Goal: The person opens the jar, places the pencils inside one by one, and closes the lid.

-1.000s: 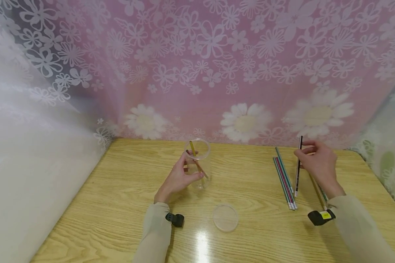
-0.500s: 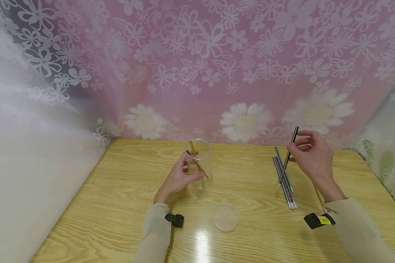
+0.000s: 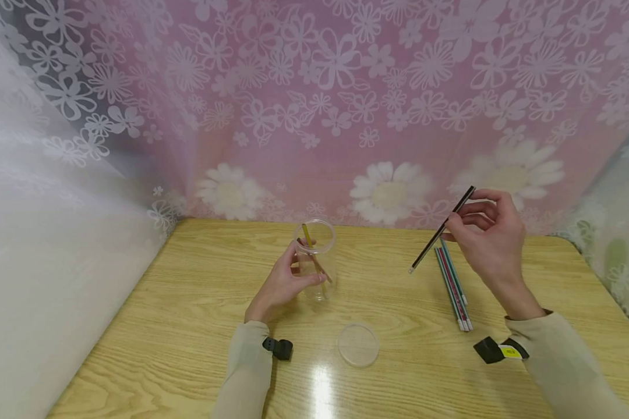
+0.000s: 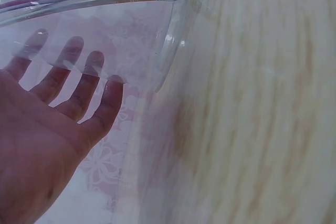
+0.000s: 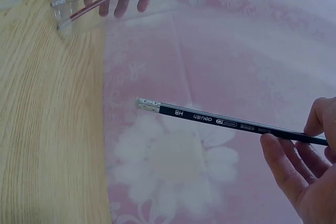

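A clear plastic jar (image 3: pixel 326 256) stands upright on the table, and my left hand (image 3: pixel 283 283) grips it around its side. Two pencils lean inside it: a yellow pencil (image 3: pixel 307 233) and a dark red pencil (image 5: pixel 95 8), their eraser ends at the bottom. My right hand (image 3: pixel 490 244) pinches a black pencil (image 3: pixel 434 240) between thumb and fingers. That pencil slants in the air, its white eraser end pointing down and left toward the jar. In the right wrist view "HB" shows on its barrel. Left fingertips (image 4: pixel 94 62) press on the jar wall in the left wrist view.
Several pencils (image 3: pixel 453 288), teal and red, lie side by side on the table beneath the right hand. A round clear lid (image 3: pixel 358 345) lies flat in front of the jar. A pink flowered curtain (image 3: pixel 314 116) hangs behind the wooden table (image 3: pixel 188 349).
My right hand has lifted the black pencil off the table and moved it up and left, tilting it from near upright to a slant. The left hand and jar have stayed put.
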Action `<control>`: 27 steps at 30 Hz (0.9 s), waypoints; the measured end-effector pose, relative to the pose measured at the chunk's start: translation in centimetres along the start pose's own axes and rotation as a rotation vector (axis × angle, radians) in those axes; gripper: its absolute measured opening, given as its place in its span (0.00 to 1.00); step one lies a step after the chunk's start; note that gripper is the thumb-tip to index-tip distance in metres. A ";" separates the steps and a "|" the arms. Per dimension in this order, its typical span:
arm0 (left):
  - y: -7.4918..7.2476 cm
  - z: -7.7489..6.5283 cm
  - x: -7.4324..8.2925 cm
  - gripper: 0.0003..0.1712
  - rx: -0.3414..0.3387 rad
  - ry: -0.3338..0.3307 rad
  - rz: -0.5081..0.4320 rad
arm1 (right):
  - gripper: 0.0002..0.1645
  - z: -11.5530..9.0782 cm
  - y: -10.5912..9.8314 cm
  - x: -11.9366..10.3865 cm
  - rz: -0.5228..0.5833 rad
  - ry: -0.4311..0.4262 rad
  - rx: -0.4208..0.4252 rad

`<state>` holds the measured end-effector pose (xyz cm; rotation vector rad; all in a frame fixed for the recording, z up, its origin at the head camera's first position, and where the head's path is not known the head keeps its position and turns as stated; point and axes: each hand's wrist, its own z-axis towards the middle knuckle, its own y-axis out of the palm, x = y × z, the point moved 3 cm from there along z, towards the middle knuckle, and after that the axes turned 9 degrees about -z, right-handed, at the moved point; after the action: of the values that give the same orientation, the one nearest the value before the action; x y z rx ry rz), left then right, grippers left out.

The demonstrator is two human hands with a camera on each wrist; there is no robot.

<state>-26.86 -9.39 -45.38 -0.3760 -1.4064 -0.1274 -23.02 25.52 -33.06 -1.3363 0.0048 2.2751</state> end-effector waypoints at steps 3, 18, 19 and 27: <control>0.0 0.0 0.0 0.42 0.005 -0.010 -0.009 | 0.25 0.0 0.3 -0.9 0.072 -0.068 0.004; -0.3 0.0 -0.3 0.41 0.026 -0.008 -0.033 | 0.24 0.0 2.3 -4.2 0.330 -0.266 0.042; -0.3 0.0 -0.3 0.42 0.029 -0.013 -0.034 | 0.24 0.0 2.5 -4.4 0.353 -0.270 0.042; -0.1 0.1 -0.1 0.44 0.025 -0.028 -0.013 | 0.26 0.2 3.6 -5.9 0.407 -0.313 0.059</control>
<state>-27.06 -9.48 -45.48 -0.3486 -1.4367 -0.1155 -22.35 19.98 -28.92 -1.0047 0.2569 2.7805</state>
